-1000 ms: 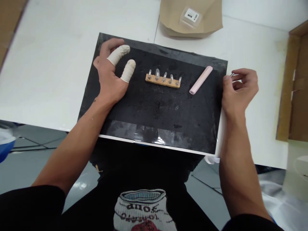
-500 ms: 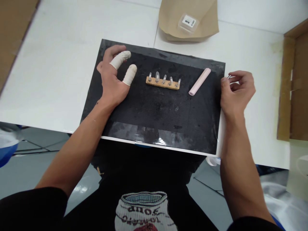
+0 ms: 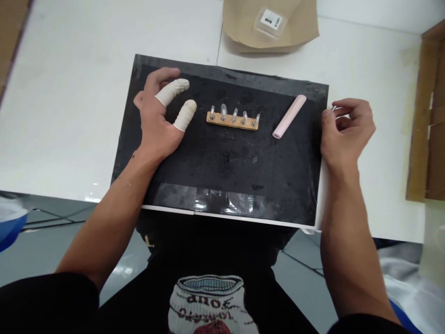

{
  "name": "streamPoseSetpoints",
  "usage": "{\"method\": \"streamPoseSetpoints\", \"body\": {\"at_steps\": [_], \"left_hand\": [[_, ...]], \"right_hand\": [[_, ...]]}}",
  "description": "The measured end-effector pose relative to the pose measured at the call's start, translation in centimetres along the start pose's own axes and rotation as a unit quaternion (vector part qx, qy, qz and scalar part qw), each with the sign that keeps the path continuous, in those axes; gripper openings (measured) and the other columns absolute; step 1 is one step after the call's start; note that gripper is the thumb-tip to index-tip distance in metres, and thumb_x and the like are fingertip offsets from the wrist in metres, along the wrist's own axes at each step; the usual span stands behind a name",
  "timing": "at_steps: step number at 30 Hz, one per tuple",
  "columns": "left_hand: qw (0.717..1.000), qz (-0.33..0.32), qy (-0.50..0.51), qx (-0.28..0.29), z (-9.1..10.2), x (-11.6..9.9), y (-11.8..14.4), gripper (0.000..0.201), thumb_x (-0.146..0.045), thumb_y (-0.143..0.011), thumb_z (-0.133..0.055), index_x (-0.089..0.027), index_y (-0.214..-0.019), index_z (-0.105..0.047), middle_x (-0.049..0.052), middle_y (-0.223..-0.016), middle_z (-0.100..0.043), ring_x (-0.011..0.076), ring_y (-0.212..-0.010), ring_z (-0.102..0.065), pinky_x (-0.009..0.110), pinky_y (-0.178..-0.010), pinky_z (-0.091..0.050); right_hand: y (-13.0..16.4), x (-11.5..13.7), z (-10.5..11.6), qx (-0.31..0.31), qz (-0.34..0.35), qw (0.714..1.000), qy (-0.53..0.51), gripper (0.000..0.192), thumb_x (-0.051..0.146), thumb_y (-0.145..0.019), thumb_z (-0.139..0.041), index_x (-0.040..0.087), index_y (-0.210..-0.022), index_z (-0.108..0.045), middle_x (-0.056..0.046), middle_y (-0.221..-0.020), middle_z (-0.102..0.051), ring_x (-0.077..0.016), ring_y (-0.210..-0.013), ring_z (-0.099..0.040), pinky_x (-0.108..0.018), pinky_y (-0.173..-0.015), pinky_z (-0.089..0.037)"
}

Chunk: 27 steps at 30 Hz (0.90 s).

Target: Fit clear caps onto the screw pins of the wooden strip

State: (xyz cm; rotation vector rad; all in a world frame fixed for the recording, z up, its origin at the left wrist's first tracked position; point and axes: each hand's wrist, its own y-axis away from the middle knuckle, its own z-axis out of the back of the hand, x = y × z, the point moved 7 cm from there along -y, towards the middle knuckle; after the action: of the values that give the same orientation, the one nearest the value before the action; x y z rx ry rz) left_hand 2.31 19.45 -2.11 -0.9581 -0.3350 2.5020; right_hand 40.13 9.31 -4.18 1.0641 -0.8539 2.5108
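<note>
My left hand [image 3: 160,109] rests over the left part of a black mat [image 3: 215,162], thumb and index finger apart, each in a white finger cot [image 3: 185,115]. Nothing is between those fingers. To its right lies a tan strip [image 3: 232,121] with several small clear pieces [image 3: 223,110] standing upright along it. A pale pink bar [image 3: 289,117] lies slanted farther right. At the mat's right edge my right hand [image 3: 347,125] has thumb and fingers closed on a thin metal piece [image 3: 334,108]; only its tip shows, so I cannot tell its kind.
A brown paper tray [image 3: 239,32] stands behind the mat with a labelled clear plastic box [image 3: 270,22] in it. Cardboard [image 3: 419,120] borders the white table [image 3: 69,106] at the right, and more cardboard [image 3: 10,32] shows at the upper left.
The view has shifted slightly. Both hands keep nearly the same pose and place relative to the mat, and the strip and pink bar have not moved on it.
</note>
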Motion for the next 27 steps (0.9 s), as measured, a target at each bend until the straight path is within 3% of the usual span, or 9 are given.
{"method": "streamPoseSetpoints", "body": {"at_steps": [7,14,21,27], "left_hand": [[0.999,-0.046,-0.002,0.001,-0.1,-0.6,0.0,0.049,-0.067,-0.095,-0.05,-0.028,-0.117,-0.068,0.004,-0.14,-0.058,0.0254,-0.119,-0.062,0.053,-0.11,-0.038],[0.996,-0.036,-0.033,0.074,-1.1,-0.6,-0.2,0.048,-0.064,-0.09,-0.06,-0.03,-0.123,-0.065,0.001,-0.149,-0.052,0.0279,-0.128,-0.056,0.054,-0.117,-0.031],[0.991,-0.016,-0.018,0.134,-2.0,-0.7,-0.4,0.059,-0.065,-0.078,-0.073,-0.031,-0.125,-0.063,-0.001,-0.154,-0.047,0.0358,-0.144,-0.035,0.063,-0.122,-0.018],[0.99,-0.005,-0.003,0.144,-2.8,-0.7,-1.2,0.055,-0.066,-0.077,-0.073,-0.033,-0.121,-0.066,-0.006,-0.15,-0.053,0.0345,-0.141,-0.036,0.062,-0.12,-0.02]], "right_hand": [[-0.1,-0.1,-0.3,0.011,0.0,1.0,-0.001,0.025,0.021,-0.082,-0.064,0.015,-0.106,-0.068,0.001,-0.081,-0.062,-0.0057,-0.057,-0.049,-0.023,-0.052,-0.035],[-0.2,0.0,-0.4,0.021,-0.009,1.0,0.005,0.024,0.021,-0.082,-0.065,0.016,-0.105,-0.069,0.0,-0.08,-0.063,-0.0062,-0.057,-0.049,-0.023,-0.051,-0.035],[-0.1,0.3,-0.6,0.028,-0.019,0.999,-0.01,0.021,0.021,-0.085,-0.065,0.016,-0.105,-0.07,-0.002,-0.08,-0.063,-0.0079,-0.055,-0.047,-0.026,-0.052,-0.035],[-0.1,0.2,-0.5,0.024,-0.033,0.999,-0.008,0.021,0.02,-0.084,-0.065,0.017,-0.104,-0.07,-0.002,-0.08,-0.065,-0.0096,-0.056,-0.048,-0.027,-0.053,-0.037]]}}
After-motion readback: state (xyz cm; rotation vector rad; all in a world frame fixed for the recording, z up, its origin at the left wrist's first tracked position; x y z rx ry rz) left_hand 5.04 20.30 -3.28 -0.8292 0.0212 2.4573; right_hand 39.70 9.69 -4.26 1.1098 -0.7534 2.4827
